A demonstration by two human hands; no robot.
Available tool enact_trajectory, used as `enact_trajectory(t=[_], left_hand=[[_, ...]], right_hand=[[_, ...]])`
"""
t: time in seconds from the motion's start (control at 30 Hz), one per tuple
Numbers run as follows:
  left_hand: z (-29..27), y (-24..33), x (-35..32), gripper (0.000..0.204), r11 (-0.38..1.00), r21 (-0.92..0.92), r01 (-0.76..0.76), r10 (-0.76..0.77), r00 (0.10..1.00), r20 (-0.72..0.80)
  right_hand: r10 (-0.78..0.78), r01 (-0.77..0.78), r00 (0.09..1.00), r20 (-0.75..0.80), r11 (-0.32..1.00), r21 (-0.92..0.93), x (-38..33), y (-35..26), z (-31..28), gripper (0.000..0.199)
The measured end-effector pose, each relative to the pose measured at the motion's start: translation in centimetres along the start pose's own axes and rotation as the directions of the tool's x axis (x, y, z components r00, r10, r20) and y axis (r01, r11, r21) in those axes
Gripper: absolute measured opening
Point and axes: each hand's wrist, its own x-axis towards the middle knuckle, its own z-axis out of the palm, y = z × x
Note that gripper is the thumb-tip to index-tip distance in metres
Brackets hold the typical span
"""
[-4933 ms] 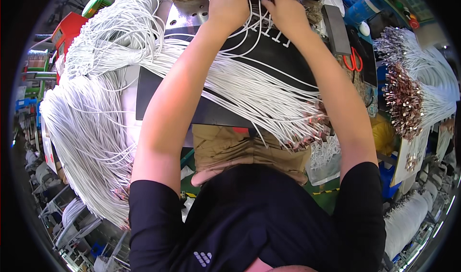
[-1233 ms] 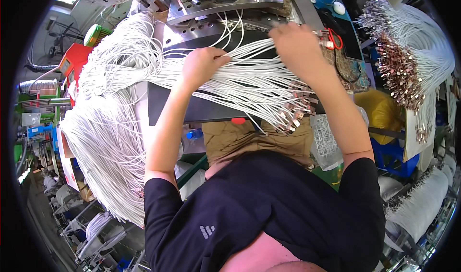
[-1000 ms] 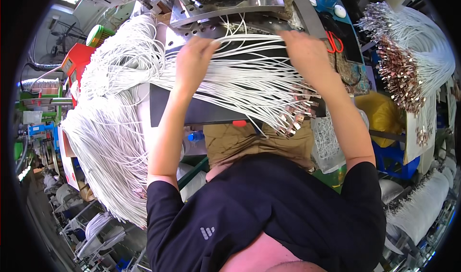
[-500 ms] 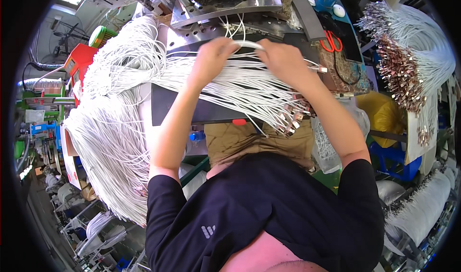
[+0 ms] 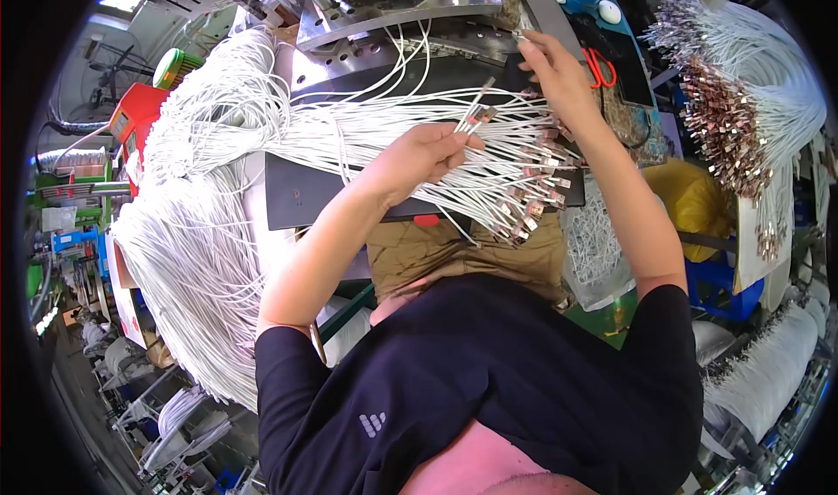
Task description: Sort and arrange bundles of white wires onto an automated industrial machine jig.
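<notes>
The left hand [image 5: 419, 156] keeps a narrow pinch grip on a few white cables [image 5: 476, 115], their metal connector ends pointing up and away from the fingers, probably so the tips stay exposed and separated from the rest. The right hand [image 5: 554, 67] reaches further out, fingers curled at the edge of the metal fixture plate [image 5: 393, 6]; whether this grip holds anything cannot be told. Beneath both hands a fanned bundle of white cables [image 5: 367, 133] lies across a dark tray [image 5: 332, 202] on the bench, connector ends [image 5: 532, 189] aligned to the right, which keeps them within reach. The cable lengths loop off to the left in a large hank [image 5: 188, 233]. More terminated cables [image 5: 742, 102] hang at the far right. Red-handled scissors [image 5: 598, 65] lie just beyond the right hand.
</notes>
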Motion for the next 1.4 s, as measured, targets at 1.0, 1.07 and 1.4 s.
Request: enact_trajectory(t=[1.0,1.07,1.4], left_hand=[[-3.8,0.8,7.8,0.030,0.954,0.297,-0.048,0.137,0.949,-0.284],[-3.4,1.0,8.0,0.028,0.930,0.365,-0.032,0.139,0.952,-0.272],[-3.2,1.0,8.0,0.023,0.949,0.314,-0.019,0.106,0.959,-0.262]], right_hand=[[0.647,-0.750,0.662,0.379,0.573,0.332,3.2,4.6,0.0,0.044],[0.645,-0.713,0.700,0.309,0.606,0.352,2.7,4.5,0.4,0.042],[0.515,-0.522,0.853,0.087,0.838,0.158,1.5,4.7,2.6,0.038]])
